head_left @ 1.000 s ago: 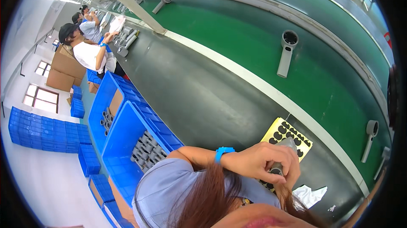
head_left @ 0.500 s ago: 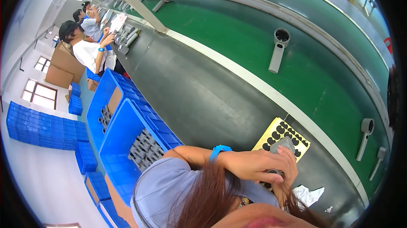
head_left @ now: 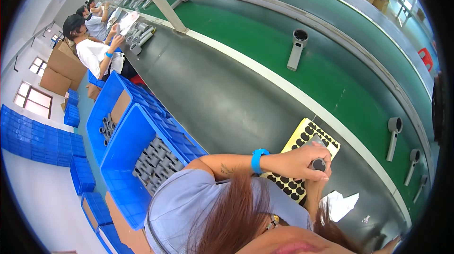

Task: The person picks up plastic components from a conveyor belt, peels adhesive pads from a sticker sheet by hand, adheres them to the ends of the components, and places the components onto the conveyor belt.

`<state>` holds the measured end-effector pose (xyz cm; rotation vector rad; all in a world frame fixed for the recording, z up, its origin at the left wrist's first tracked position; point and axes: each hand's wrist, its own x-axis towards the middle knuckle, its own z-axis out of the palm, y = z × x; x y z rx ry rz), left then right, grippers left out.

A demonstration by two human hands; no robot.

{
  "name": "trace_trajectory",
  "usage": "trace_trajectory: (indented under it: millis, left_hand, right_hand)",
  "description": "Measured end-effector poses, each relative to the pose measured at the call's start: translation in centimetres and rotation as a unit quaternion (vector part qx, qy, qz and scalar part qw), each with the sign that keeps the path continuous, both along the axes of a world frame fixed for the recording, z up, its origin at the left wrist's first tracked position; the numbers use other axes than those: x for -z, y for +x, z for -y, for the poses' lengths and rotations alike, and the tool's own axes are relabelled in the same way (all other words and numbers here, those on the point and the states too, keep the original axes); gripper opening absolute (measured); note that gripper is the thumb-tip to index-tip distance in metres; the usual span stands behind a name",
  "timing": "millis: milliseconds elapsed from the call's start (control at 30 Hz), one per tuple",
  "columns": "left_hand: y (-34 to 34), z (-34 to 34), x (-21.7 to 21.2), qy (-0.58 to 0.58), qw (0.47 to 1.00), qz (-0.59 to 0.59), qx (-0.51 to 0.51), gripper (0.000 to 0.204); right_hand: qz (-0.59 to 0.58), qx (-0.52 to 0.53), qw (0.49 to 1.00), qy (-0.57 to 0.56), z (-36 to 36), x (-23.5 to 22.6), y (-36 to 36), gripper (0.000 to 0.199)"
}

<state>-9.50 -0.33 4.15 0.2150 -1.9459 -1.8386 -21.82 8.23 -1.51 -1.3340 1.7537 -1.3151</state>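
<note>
My left hand (head_left: 305,162), with a blue band at the wrist, is closed round a grey fan-like body whose dark round end (head_left: 319,164) faces up between thumb and fingers. Just below it, my right hand (head_left: 313,189) is mostly hidden behind the left; only its wrist side shows, and its fingers cannot be made out. Under both hands lies a yellow sheet (head_left: 289,186) with rows of black round stickers. A crumpled white cloth or paper (head_left: 341,206) rests on the dark worktop to the right of my wrists.
Blue bins (head_left: 124,159) on my left hold many grey parts (head_left: 156,159). Beyond a pale rail, a green conveyor (head_left: 246,41) carries grey fan bodies (head_left: 296,51). A post (head_left: 158,0) stands at the far left, near co-workers (head_left: 97,53) handling similar parts.
The held body has turned, so its dark round end now shows plainly. Both hands have shifted slightly, uncovering more of the sheet. The view has moved a little, and another fan body shows at right.
</note>
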Motion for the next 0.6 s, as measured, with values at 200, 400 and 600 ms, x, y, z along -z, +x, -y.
trace_trajectory:
  millis: [200,400,600]
  left_hand:
    - [-1.3,-0.4,0.0,0.007,0.999,-0.021,-0.049,0.028]
    - [-1.3,-1.0,-0.7,-0.012,0.999,0.028,-0.013,0.022]
    - [-1.8,-1.8,0.1,-0.034,0.998,-0.013,-0.053,0.019]
  right_hand:
    - [0.046,0.012,0.997,-0.056,-0.7,1.4,-0.3,0.033]
    - [0.017,0.027,0.996,-0.08,-1.3,2.5,-0.8,0.03]
    - [0.038,0.017,0.991,-0.127,-0.9,2.0,-0.6,0.034]
